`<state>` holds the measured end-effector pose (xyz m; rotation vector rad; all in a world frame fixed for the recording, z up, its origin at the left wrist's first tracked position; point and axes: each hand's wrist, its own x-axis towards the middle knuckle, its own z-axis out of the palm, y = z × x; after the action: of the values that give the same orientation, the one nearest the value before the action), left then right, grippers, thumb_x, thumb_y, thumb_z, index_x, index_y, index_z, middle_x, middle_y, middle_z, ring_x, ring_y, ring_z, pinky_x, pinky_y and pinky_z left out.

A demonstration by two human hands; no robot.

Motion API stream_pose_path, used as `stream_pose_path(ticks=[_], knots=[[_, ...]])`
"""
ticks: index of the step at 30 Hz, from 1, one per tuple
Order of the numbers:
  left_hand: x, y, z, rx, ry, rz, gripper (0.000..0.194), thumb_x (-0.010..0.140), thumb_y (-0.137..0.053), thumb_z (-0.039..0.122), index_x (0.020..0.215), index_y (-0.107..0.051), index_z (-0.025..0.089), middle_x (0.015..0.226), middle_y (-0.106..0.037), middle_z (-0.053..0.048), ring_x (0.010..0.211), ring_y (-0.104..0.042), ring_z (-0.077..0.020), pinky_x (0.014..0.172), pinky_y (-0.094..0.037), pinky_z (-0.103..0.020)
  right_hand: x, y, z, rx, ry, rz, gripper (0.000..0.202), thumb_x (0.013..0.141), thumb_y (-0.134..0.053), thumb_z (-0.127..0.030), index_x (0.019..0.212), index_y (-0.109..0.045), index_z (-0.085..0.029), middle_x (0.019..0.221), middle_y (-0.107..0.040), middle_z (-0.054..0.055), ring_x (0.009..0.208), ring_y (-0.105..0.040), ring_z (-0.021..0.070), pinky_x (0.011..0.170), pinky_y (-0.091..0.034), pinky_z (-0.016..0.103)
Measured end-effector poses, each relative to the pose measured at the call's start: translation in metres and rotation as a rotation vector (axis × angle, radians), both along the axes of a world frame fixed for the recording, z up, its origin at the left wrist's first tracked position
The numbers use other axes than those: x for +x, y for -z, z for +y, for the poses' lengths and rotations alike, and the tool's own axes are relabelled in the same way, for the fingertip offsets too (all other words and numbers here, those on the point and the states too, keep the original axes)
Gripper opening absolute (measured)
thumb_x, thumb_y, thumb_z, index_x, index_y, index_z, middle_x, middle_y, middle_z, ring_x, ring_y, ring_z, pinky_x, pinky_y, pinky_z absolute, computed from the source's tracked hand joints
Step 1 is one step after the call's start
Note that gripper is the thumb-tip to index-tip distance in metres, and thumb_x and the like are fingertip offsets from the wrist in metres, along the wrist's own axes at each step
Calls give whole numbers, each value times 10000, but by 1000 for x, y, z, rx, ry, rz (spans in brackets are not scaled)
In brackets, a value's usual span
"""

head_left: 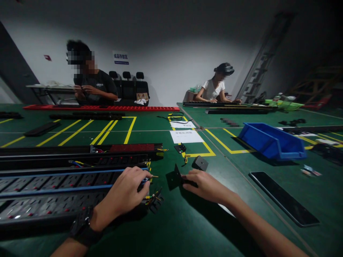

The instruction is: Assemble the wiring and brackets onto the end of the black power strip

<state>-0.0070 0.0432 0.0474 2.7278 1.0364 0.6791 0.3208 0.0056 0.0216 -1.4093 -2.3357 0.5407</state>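
My left hand (125, 194) rests on the right end of a long black power strip (53, 189) with blue wires along it, fingers pinched on a yellow-tipped wire end (153, 176). My right hand (203, 185) grips a small black end plate (175, 176) standing on the green mat, just right of the strip's end. A second open strip housing (80, 153) lies behind the first. A small black cap (199, 162) sits just beyond my right hand.
A blue bin (270, 141) stands at the right, a flat black panel (284, 198) nearer. White paper sheets (186, 135) lie in a yellow-taped box. Two people work across the tables, one by a long red strip (102, 107).
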Motion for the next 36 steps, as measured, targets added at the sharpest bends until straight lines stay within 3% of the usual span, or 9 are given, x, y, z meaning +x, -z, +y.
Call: stream_pose_path(ticks=[4,9,14,19,22,25,27,33,36], knots=[[0,1,0,5,-9,-9,207,996,-534,213,1084,-721,210,1042,-764,-75,971,-697,-251,881,-516,-422,-24,5,-1,92,-31,-187,283,1054,-517,-232,1206,-752,-189,915,-755,102,804,-674,212,709,-425,319],[1,3,-2,-9,-41,-2,188,958,-546,169,1028,-714,216,1000,-752,-61,937,-689,-251,875,-523,-424,-52,-3,8,110,-70,-376,311,1041,-486,-205,1200,-749,-160,855,-780,104,690,-677,188,606,-321,315],[1,4,-2,2,-40,-23,184,926,-543,165,970,-714,218,963,-752,-52,908,-685,-238,857,-529,-408,-77,-10,17,157,-160,-466,252,990,-529,-196,1035,-775,-168,746,-771,93,582,-653,184,556,-253,327],[1,7,-1,-25,-55,-38,159,915,-571,183,949,-721,220,952,-754,-48,900,-685,-243,859,-534,-415,-79,-3,22,178,-201,-476,182,932,-588,-188,854,-751,-167,681,-740,88,536,-622,177,547,-237,320],[0,9,-1,-53,-56,-44,145,920,-582,179,948,-719,217,963,-758,-47,926,-693,-248,880,-531,-422,-74,9,20,197,-201,-401,214,926,-577,-171,1029,-764,-170,705,-754,71,539,-611,171,557,-245,321],[0,9,-2,-75,-34,-52,134,937,-588,185,955,-716,219,983,-768,-44,947,-699,-243,894,-523,-410,-71,23,16,223,-152,-358,434,947,-537,-179,1353,-689,-179,761,-778,62,575,-633,177,570,-263,321],[0,8,-1,-83,-21,-52,133,945,-589,188,960,-716,223,991,-772,-41,949,-699,-238,892,-517,-399,-70,30,13,231,-122,-327,518,959,-514,-187,1465,-623,-195,794,-791,56,615,-660,181,587,-287,313],[0,5,0,-109,-11,-42,152,960,-588,180,996,-727,228,1021,-773,-37,977,-695,-244,908,-506,-406,-70,30,11,221,-61,-290,435,960,-509,-186,1339,-721,-199,840,-807,78,681,-699,197,618,-313,311],[0,4,-1,-107,-14,-45,152,958,-595,171,986,-731,230,1014,-769,-36,974,-694,-240,906,-502,-395,-70,24,11,208,-134,-320,508,952,-535,-176,1434,-685,-231,830,-810,67,651,-688,182,599,-293,313]])
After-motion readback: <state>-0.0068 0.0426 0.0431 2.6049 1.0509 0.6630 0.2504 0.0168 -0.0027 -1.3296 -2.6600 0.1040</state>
